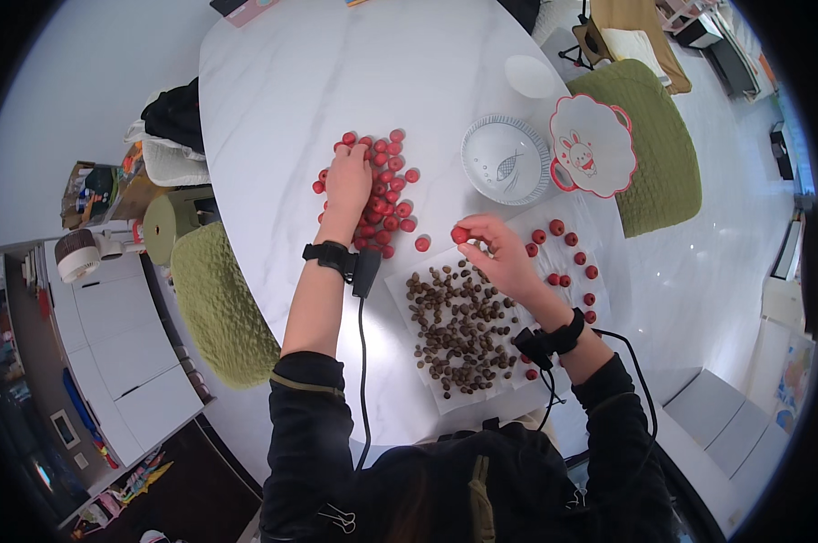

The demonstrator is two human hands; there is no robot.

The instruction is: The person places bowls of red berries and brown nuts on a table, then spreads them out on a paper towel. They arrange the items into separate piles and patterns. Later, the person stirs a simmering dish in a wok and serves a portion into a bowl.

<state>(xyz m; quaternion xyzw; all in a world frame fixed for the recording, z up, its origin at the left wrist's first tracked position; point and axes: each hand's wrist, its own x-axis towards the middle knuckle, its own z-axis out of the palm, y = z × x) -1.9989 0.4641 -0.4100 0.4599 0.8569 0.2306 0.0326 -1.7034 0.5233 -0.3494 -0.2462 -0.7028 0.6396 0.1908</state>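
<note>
My right hand point(500, 258) pinches a small red fruit point(460, 235) between thumb and fingers, over the top edge of a white paper sheet point(405, 288). My left hand point(350, 180) rests on a loose pile of small red fruits point(379, 203) on the marble-patterned table point(273, 136); whether its fingers hold one is hidden. Many brown nuts or seeds point(460, 332) lie spread on the sheet below my right hand. Several red fruits point(580, 258) stand spaced apart on white paper to the right, some partly behind my right forearm. One red fruit point(422, 244) lies between the pile and the sheet.
A bowl with a fish drawing point(506, 159), a scalloped bowl with red handles and a rabbit picture point(593, 146), and a white oval piece point(529, 76) are at the table's right side. Green padded chairs point(222, 305) flank the table. Black cables point(362, 380) run from both wrist straps.
</note>
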